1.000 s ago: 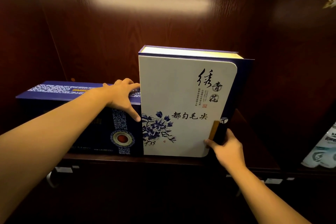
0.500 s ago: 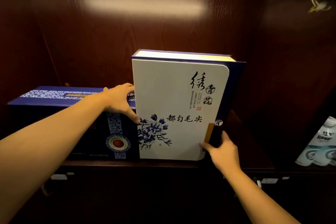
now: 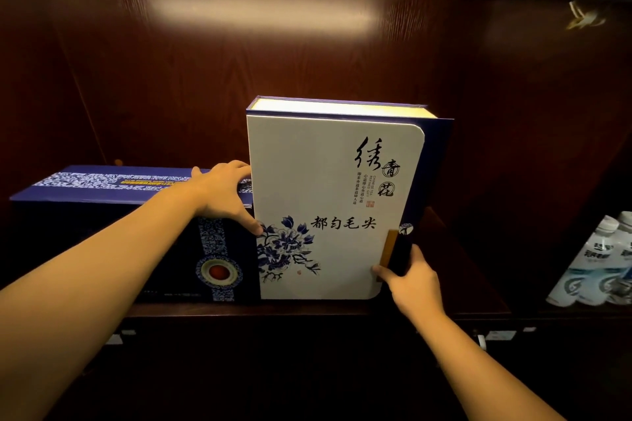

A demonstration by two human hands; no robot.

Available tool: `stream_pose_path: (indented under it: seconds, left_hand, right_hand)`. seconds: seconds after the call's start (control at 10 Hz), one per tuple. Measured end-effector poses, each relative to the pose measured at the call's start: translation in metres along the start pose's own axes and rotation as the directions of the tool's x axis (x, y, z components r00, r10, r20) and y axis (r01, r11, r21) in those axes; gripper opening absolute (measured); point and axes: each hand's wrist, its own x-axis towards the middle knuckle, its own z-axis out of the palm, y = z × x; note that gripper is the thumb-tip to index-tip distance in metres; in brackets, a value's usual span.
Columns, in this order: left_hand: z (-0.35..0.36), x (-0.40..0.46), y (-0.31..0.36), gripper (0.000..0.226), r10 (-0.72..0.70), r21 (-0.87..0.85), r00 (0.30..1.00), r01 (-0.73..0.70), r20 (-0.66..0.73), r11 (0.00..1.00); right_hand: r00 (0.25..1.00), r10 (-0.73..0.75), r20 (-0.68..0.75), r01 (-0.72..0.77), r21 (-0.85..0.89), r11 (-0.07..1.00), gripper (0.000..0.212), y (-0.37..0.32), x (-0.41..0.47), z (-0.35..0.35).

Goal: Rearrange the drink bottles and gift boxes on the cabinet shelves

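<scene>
While both of my hands are on the tall white gift box (image 3: 328,202), I judge the step in hand to be seating it upright on the shelf (image 3: 455,270), hard against the low dark-blue gift box (image 3: 113,225) to its left. The white box stands on end near the front edge of the shelf, its flowered face toward me and its left edge touching the blue box.

My left hand (image 3: 224,196) lies over the top right corner of the blue box, fingers spread and curled loosely, thumb tip pressed at the seam where the two boxes meet; it braces rather than grips. My right hand (image 3: 410,278) is half closed on the lower right edge of the white box, thumb on the front face beside the wooden clasp (image 3: 388,249), fingers wrapped behind where I cannot see them.

Next, I think, comes squaring the white box and letting go gently, because it is tall and narrow-footed and could tip forward. Some white drink bottles (image 3: 596,267) wait in the next compartment on the right, well apart.
</scene>
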Motion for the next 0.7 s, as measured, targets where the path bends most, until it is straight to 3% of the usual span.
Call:
stream_pose_path:
  seconds: [0.2, 0.5, 0.6, 0.7]
  left_hand:
    - [0.0, -0.007, 0.001, 0.129, 0.041, 0.011, 0.998, -0.04, -0.049, 0.999]
    - [0.024, -0.061, 0.021, 0.079, 0.12, 0.123, 0.933, -0.082, -0.341, 0.989]
    - [0.025, -0.085, 0.045, 0.063, 0.039, 0.217, 0.915, 0.054, -0.402, 0.975]
    - [0.025, -0.108, 0.077, 0.046, 0.056, 0.254, 0.884, 0.073, -0.464, 0.964]
  right_hand:
    - [0.998, 0.041, 0.048, -0.039, -0.052, 0.998, 0.059, -0.008, -0.001, -0.002]
    - [0.998, 0.055, 0.016, -0.051, -0.18, 0.982, 0.065, -0.035, -0.021, -0.025]
    - [0.999, -0.032, 0.033, 0.039, -0.219, 0.975, 0.067, -0.048, -0.036, -0.04]
    - [0.98, -0.175, 0.092, 0.191, -0.211, 0.959, 0.045, -0.068, -0.06, -0.062]
